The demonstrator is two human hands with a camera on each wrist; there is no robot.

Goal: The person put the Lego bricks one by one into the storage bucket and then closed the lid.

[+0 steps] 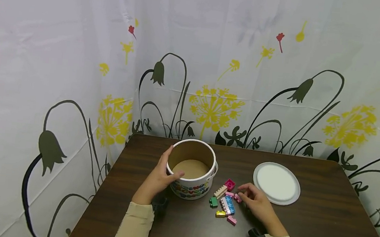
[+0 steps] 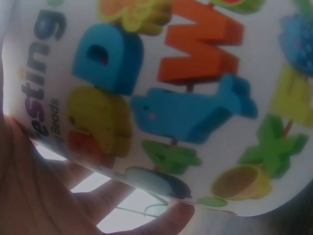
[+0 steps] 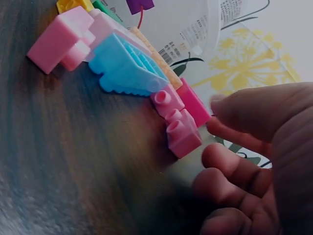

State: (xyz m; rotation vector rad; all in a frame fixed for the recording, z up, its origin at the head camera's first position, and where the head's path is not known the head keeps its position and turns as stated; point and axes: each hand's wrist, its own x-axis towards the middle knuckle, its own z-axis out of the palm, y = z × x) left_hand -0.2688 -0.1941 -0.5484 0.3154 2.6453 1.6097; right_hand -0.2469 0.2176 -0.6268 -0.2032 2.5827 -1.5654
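Bucket (image 1: pixel 190 192) | white, round | tan inside | printed orange W (image 2: pixel 205 44), blue whale (image 2: pixel 181 115)

In the head view I could pass along the bench (image 1: pixel 335 226) at lower right; the bucket (image 1: pixel 189 191) and bricks (image 1: pixel 230 205) block mid-frame, the lid (image 1: pixel 277 181) farther right.

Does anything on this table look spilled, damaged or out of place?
Nothing clearly stands out. The toy bricks lie loosely clustered beside the bucket, and the white lid lies flat on the table; I see no cracks or spills.
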